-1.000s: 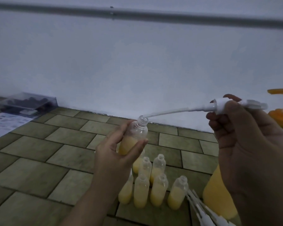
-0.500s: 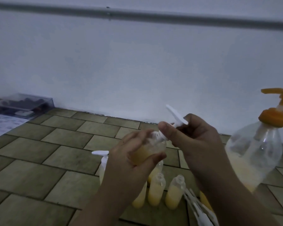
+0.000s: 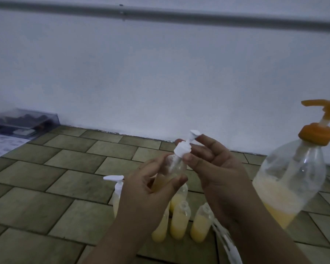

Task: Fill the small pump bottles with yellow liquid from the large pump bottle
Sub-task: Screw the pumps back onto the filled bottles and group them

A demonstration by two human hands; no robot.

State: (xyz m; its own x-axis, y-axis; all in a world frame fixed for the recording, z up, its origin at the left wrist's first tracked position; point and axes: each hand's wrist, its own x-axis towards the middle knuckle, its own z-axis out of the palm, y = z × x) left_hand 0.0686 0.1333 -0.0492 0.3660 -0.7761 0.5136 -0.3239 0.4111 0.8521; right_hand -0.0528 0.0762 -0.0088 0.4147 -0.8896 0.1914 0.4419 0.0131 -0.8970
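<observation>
Left hand (image 3: 149,189) grips a half-filled small bottle (image 3: 171,174), tilted, above the tiled floor (image 3: 46,187). Right hand (image 3: 208,164) pinches its white pump cap (image 3: 182,149), seating it. Risk: cross-threaded cap leaks; tilt spills liquid. Large pump bottle (image 3: 293,172) stands right.

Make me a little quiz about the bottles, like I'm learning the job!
1. True or false: the small bottle in the left hand holds yellow liquid.
2. What is the right hand pinching? A) white pump cap B) orange pump C) paper
3. What colour is the pump on the large bottle?

Key: 1. True. 2. A, with the fingers at the cap on the held bottle's neck. 3. Orange.
</observation>
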